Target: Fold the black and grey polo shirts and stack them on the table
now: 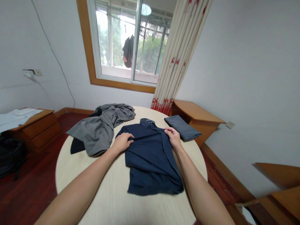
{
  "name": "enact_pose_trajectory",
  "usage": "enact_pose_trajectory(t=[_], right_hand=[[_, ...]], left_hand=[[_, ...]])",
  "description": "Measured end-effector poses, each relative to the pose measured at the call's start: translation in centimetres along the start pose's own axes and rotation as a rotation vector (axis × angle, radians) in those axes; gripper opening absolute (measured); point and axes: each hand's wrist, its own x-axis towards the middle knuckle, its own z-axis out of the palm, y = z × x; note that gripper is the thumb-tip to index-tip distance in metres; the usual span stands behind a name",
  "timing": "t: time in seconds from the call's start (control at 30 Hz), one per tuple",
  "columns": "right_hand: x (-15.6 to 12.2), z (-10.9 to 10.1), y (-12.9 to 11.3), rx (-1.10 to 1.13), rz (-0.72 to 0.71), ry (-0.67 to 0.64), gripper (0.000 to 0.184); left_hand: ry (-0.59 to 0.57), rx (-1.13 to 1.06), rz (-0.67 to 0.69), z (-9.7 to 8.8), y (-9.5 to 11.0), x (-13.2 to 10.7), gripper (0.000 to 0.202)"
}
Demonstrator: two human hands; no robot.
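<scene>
A dark navy collared shirt [150, 159] lies front up on the round pale wooden table [110, 200], collar pointing away from me, its sides folded inward. My left hand [123, 141] rests on the shirt's left shoulder with fingers curled over the cloth. On the right shoulder near the collar, my right hand [172, 136] pinches the fabric edge.
A heap of grey clothes [100, 126] over something black sits at the table's left back. A folded grey-blue garment [182, 127] lies at the right back. Wooden cabinets [197, 117] stand right and left, with a window and curtain behind.
</scene>
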Motion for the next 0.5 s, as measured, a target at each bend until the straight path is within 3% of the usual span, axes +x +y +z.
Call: enact_pose_trajectory(t=[0.1, 0.2, 0.3, 0.4, 0.47, 0.5], right_hand=[[0.4, -0.5, 0.1, 0.025, 0.055, 0.198, 0.048], [0.1, -0.3, -0.3, 0.097, 0.120, 0.186, 0.046], [-0.9, 0.4, -1.4, 0.246, 0.192, -0.037, 0.047], [-2.0, 1.3, -2.4, 0.343, 0.261, -0.351, 0.048], [-2.5, 1.9, -2.3, 0.301, 0.286, -0.446, 0.044], [-2.6, 2.1, -2.1, 0.253, 0.292, -0.461, 0.041]], left_hand=[[0.081, -0.090, 0.039, 0.1, 0.9, -0.1, 0.020], [0.265, -0.189, 0.123, -0.8, 1.3, -0.3, 0.019], [0.578, -0.261, 0.118, -2.9, 0.2, -0.3, 0.018], [0.927, -0.239, -0.008, -5.3, -1.8, -0.2, 0.021], [1.071, -0.171, -0.051, -6.6, -2.6, -0.3, 0.022], [1.088, -0.136, -0.043, -7.1, -2.6, -0.4, 0.021]])
